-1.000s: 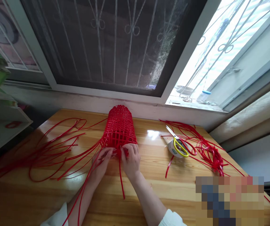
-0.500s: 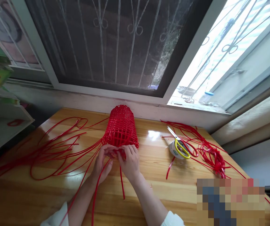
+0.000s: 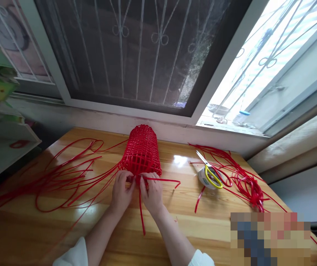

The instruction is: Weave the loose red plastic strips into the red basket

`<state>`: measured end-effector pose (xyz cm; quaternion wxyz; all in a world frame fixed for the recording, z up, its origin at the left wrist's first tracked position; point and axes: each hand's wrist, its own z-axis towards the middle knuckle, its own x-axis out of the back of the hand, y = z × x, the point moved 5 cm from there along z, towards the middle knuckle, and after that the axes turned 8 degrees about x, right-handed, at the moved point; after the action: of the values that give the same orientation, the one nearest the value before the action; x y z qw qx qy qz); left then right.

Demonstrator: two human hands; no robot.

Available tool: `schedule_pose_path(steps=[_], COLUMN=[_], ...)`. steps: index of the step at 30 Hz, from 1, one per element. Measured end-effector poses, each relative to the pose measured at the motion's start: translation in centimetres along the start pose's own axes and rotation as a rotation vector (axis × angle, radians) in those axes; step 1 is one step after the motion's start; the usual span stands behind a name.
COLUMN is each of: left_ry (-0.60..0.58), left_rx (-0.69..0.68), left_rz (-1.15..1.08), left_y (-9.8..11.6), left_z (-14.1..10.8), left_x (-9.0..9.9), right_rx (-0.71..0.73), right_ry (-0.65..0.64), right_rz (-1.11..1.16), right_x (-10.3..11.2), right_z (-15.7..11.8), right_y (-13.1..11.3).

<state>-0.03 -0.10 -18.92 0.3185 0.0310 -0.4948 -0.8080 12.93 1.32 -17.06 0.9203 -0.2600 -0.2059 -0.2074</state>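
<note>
A red woven basket [image 3: 143,146] lies on the wooden table, its near rim between my hands. My left hand [image 3: 123,187] pinches at the left of the near rim, fingertips on the red weave. Close beside it, my right hand [image 3: 151,188] pinches red strips at the rim. One red strip [image 3: 165,180] sticks out to the right over my right fingers and bends at its tip. Another strip [image 3: 142,218] hangs down between my wrists. The exact strip under my left fingertips is too small to make out.
Long loose red strips [image 3: 61,175] spread over the left of the table [image 3: 202,236]. Scissors with yellow and red handles [image 3: 213,177] rest on a round white container [image 3: 206,180] at the right. Beyond them lies a red strip bundle [image 3: 255,190]. A window stands behind.
A red strip now extends right across my right hand. The long strip that ran down past my left hand toward me is gone from there. My left hand has turned slightly.
</note>
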Motion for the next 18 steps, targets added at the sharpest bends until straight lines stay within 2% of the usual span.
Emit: schedule_pose_path(steps=[3, 6, 14, 18], left_ry=[0.074, 0.098, -0.067, -0.089], left_rx=[0.014, -0.007, -0.116, -0.109], left_rz=[0.003, 0.007, 0.031, 0.004], left_y=[-0.3, -0.4, 0.6, 0.4], left_z=[0.0, 0.1, 0.2, 0.0], left_x=[0.2, 0.3, 0.0, 0.1], right_rx=[-0.006, -0.015, -0.046, -0.061], right_ry=[0.013, 0.025, 0.057, 0.046], right_rz=[0.005, -0.001, -0.030, -0.048], right_x=[-0.1, -0.1, 0.1, 0.1], right_z=[-0.1, -0.1, 0.0, 0.1], right_y=[0.1, 0.2, 0.2, 0.3])
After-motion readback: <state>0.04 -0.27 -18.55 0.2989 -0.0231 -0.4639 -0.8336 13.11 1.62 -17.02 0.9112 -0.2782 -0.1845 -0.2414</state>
